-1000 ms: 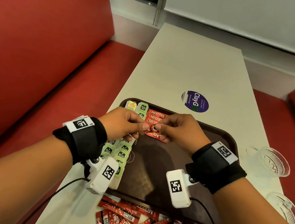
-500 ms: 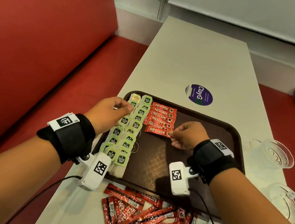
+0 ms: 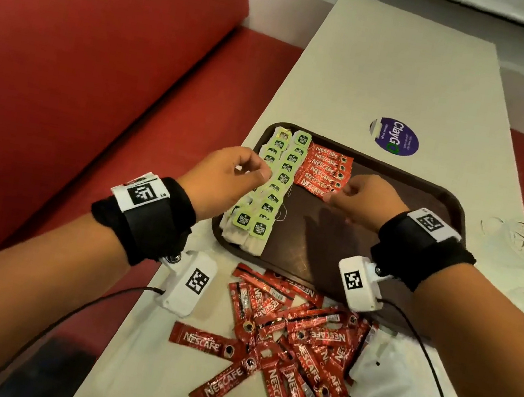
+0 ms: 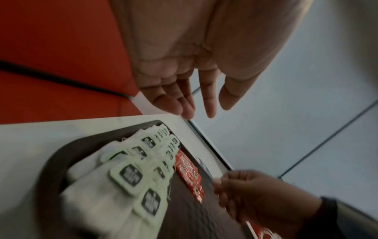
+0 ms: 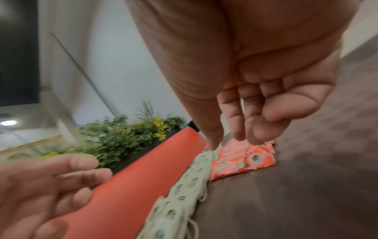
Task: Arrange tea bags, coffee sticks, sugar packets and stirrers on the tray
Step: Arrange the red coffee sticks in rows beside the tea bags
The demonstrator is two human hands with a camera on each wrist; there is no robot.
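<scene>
A brown tray (image 3: 321, 250) lies on the white table. Two columns of green-tagged tea bags (image 3: 272, 193) run down its left side. Beside them at the far end sits a short row of red coffee sticks (image 3: 324, 170). My left hand (image 3: 254, 171) hovers over the tea bags with straight, empty fingers (image 4: 204, 105). My right hand (image 3: 341, 194) is at the near right end of the coffee stick row (image 5: 241, 156). Its fingers (image 5: 245, 134) are loosely curled just above the sticks and hold nothing. Whether they touch the sticks is unclear.
A loose pile of red coffee sticks (image 3: 291, 348) lies on the table in front of the tray, with white packets (image 3: 394, 393) to its right. Two glass cups (image 3: 520, 241) stand at the right edge. A red bench (image 3: 102, 67) runs along the left.
Both hands were pinching a coffee stick together at the row; they have since let go and parted. My left hand moved left over the tea bags. The view has tilted downward.
</scene>
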